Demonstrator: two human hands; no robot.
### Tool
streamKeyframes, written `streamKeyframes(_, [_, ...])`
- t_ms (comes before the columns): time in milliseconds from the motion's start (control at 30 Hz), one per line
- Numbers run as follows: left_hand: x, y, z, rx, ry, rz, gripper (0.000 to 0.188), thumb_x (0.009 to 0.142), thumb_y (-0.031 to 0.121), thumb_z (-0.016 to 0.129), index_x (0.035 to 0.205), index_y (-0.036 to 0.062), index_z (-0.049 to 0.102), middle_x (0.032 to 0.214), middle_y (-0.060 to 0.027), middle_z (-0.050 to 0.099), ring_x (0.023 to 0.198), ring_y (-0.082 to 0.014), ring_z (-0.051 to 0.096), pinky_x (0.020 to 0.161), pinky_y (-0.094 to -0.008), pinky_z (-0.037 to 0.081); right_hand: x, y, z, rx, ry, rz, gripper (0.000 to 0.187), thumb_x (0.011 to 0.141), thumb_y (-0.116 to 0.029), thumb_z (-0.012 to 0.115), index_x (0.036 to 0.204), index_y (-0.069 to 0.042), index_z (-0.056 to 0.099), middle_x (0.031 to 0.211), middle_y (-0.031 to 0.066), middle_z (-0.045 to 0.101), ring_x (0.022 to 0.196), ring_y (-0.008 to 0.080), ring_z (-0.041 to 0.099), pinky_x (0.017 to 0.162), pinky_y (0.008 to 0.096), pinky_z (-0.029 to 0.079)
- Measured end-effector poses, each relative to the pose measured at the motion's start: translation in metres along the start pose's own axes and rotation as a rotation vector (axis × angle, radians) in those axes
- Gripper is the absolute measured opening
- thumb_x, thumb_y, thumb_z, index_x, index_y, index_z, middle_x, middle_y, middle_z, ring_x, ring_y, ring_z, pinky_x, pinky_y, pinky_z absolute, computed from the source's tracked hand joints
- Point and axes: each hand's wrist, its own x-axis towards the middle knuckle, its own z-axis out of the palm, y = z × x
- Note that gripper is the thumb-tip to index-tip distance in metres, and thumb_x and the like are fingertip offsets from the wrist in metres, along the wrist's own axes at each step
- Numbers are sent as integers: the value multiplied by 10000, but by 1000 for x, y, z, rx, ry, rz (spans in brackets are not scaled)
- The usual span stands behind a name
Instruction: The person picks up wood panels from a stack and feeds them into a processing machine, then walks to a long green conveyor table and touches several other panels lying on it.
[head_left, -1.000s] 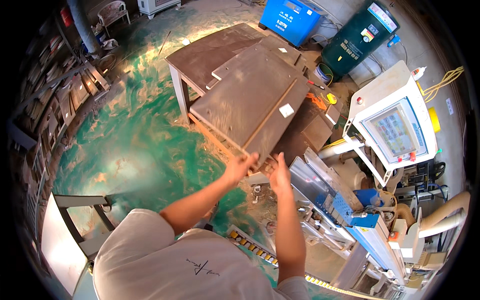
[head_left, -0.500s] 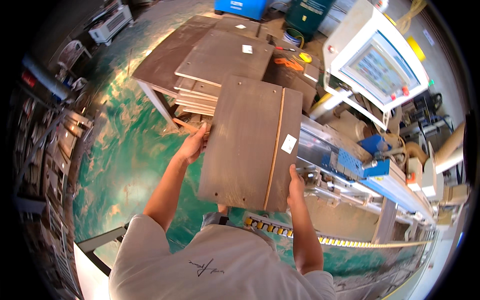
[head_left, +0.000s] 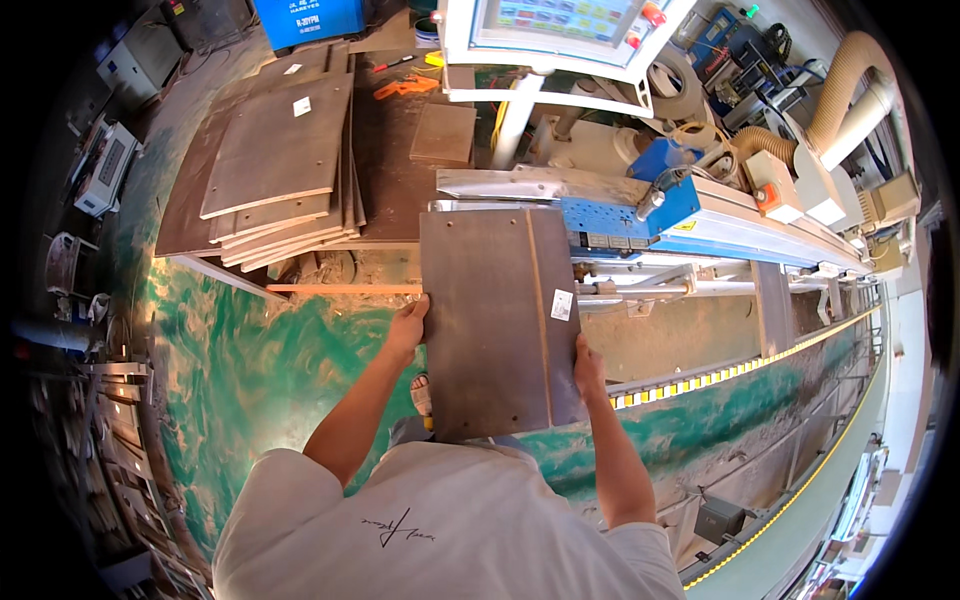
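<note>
Between my two hands I hold a brown wooden panel in front of my body. It has a pale groove running along its right part, a few small holes near its corners and a white label. My left hand is closed on the panel's left edge. On the opposite edge, my right hand grips it lower down. The fingers of both hands are partly hidden behind the panel.
At the left, a stack of similar panels lies on a brown table. A machine with a control screen and a blue-and-white rail stands ahead and right. A yellow-and-white roller strip runs along its near side.
My view has turned to the right, so the stack and table now appear farther left. The panel stays in both hands and now faces the machine's rail.
</note>
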Motion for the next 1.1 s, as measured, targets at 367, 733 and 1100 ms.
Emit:
streamKeyframes(367, [54, 1, 104, 75, 75, -7, 513, 1032, 451, 562, 1330, 37, 610, 1122, -49, 690, 907, -163, 659, 778, -341, 537, 77, 26, -54, -103, 101, -96, 811, 1046, -601, 287, 988, 86, 714, 996, 372, 659, 1016, 554, 607, 896, 587, 453])
streamKeyframes(733, [58, -15, 204, 64, 130, 29, 524, 1018, 424, 603, 1271, -33, 648, 1144, -104, 702, 1027, -196, 648, 878, -348, 527, 124, 83, -119, -225, 99, -185, 705, 1081, -500, 234, 1042, 28, 699, 927, 346, 662, 898, 539, 629, 818, 617, 472])
streamKeyframes(1100, [70, -32, 325, 127, 151, -5, 532, 1013, 446, 603, 1263, -22, 643, 1100, -110, 694, 957, -209, 648, 785, -377, 531, 186, 139, -202, -287, 142, -111, 802, 1055, -600, 186, 1091, 10, 705, 1007, 301, 695, 973, 518, 648, 847, 582, 499])
